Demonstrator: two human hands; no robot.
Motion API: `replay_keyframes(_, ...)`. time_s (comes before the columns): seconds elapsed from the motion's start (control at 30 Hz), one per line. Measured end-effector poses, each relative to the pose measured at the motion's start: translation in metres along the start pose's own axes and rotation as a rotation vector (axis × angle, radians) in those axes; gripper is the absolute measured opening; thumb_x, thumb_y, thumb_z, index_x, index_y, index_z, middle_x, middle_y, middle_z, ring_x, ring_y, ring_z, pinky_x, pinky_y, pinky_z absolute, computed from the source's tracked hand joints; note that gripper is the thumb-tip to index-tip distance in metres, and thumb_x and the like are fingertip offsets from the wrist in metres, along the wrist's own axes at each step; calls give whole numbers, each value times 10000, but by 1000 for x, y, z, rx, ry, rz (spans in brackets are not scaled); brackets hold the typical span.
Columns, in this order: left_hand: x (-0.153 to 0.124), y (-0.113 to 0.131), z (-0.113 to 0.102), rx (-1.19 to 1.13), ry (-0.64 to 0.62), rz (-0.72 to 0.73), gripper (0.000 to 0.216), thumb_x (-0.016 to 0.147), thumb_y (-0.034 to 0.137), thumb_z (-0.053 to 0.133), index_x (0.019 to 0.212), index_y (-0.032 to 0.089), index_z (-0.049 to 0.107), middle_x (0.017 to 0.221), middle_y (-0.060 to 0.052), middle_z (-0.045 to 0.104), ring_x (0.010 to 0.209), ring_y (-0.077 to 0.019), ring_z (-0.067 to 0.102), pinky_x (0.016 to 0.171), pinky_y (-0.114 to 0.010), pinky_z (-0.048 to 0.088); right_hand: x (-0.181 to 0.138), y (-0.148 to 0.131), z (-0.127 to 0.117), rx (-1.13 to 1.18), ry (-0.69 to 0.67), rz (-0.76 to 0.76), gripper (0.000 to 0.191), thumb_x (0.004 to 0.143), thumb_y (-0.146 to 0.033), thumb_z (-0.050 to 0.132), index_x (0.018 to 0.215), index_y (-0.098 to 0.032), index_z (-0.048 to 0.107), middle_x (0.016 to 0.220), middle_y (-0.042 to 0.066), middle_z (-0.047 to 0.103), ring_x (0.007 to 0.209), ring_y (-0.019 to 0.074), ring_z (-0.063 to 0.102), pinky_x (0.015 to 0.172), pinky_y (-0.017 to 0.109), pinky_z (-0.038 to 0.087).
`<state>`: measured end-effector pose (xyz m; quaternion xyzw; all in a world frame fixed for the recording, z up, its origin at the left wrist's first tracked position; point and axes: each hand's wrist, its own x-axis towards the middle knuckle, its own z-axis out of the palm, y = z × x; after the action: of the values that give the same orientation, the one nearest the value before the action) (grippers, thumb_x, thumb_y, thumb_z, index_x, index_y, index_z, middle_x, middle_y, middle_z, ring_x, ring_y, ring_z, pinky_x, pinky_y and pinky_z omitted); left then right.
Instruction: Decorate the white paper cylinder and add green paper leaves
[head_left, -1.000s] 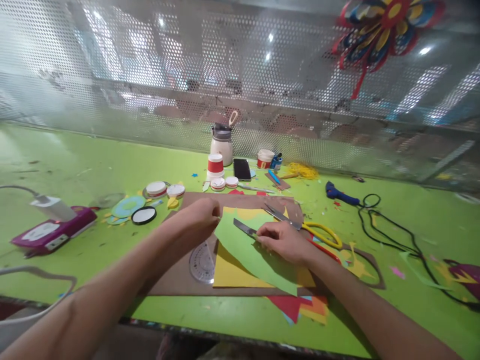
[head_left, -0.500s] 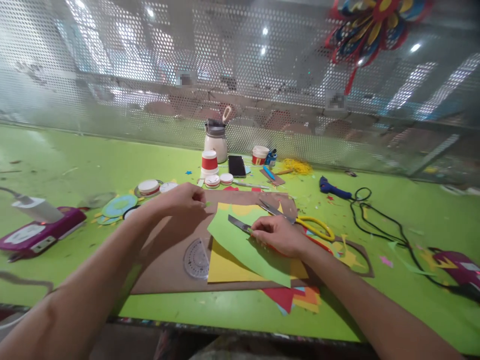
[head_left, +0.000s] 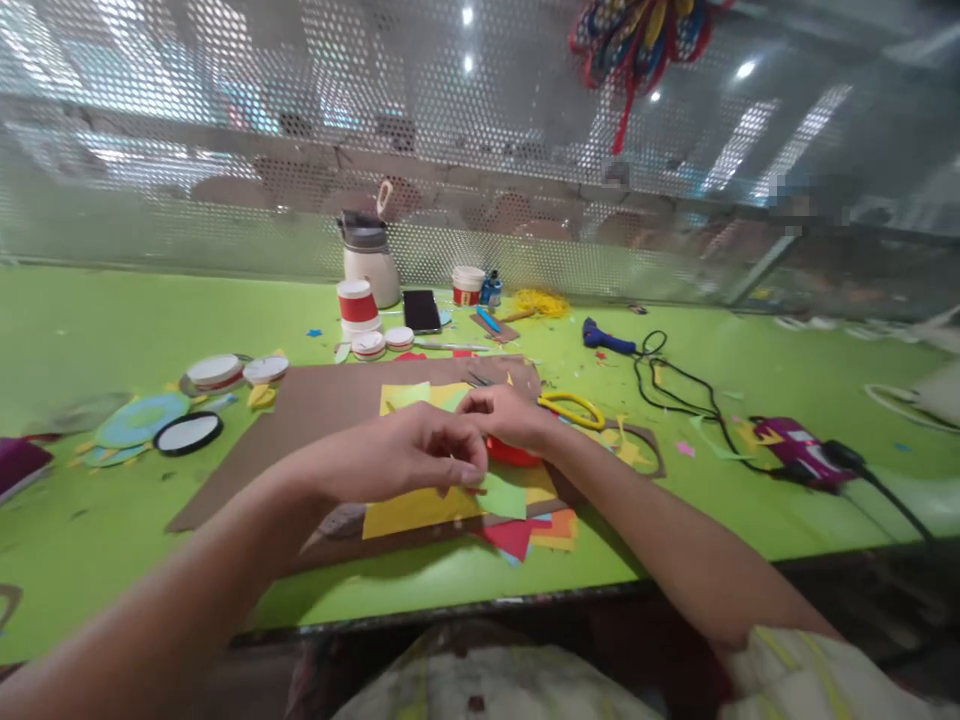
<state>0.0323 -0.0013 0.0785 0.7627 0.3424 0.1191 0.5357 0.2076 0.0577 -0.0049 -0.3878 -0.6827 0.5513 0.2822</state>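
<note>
My left hand (head_left: 424,450) hovers over the paper sheets, thumb and fingers pinched together; what they hold, if anything, is too small to make out. Just behind it, my right hand (head_left: 506,412) is closed on scissors with red handles (head_left: 514,453); their blades are hidden by my hands. Below both hands lie a light green sheet (head_left: 504,497) and a yellow sheet (head_left: 409,512) on a brown cardboard sheet (head_left: 315,410). Beyond my right wrist rest scissors with yellow handles (head_left: 574,408), their blades partly covered. The protractor is mostly hidden behind my left forearm.
Red and orange paper scraps (head_left: 514,538) stick out at the cardboard's front edge. A jug (head_left: 371,265), tubs (head_left: 356,305) and a phone (head_left: 421,311) stand or lie at the back. A blue glue gun (head_left: 607,338) and its cord lie right, near a purple power strip (head_left: 806,455).
My left hand has come down and right from the cardboard to my right hand. The view has swung right, and the scissor blades are now covered.
</note>
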Motion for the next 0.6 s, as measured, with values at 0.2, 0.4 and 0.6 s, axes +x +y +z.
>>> replay_keyframes(0.2,13,-2,-1,-226,171,23,144,754,343,658,755,200,674,695,9,590,696,-146,502,677,-257,394,-3,-10,-2,58,-51,-9,88,626,-122,678,607,-136,592,565,-42,605,557,98,542,563,218,424)
replay_keyframes(0.4,18,-13,-19,-397,237,-59,159,708,315,699,686,168,642,626,14,556,563,-104,457,549,-238,360,-4,-10,3,142,-35,6,102,718,-186,658,647,-139,602,607,-2,667,532,99,593,550,222,467)
replay_keyframes(0.6,23,-45,-29,-564,388,-87,172,646,257,761,670,144,633,625,32,526,558,-79,434,527,-218,343,1,-1,5,250,69,31,176,733,-223,652,873,-135,591,559,-1,666,471,116,612,455,202,445)
